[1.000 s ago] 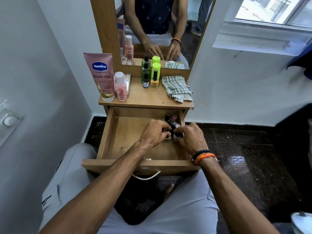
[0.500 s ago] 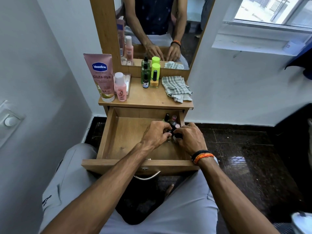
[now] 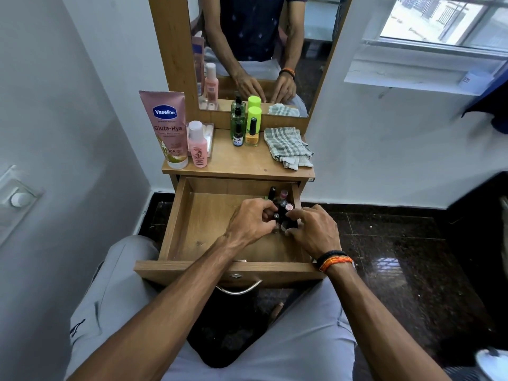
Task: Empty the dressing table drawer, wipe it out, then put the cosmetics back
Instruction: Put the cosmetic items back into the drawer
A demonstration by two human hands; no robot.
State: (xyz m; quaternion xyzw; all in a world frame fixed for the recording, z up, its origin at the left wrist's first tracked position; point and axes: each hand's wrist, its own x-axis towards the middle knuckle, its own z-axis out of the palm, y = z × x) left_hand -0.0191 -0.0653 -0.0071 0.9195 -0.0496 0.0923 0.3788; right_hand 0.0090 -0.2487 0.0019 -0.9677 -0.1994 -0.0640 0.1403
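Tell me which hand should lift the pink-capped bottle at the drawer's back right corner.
Right, probably. The right hand lies along the drawer's right wall, just in front of the pink-capped bottle; the left hand is curled on small dark bottles.

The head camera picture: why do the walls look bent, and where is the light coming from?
Head view: the wide-angle lens bows the wall edges and mirror frame. Daylight enters by the window, top right, and glares off the dark glossy floor. The small bottles between both hands sit in shade, their details unclear.
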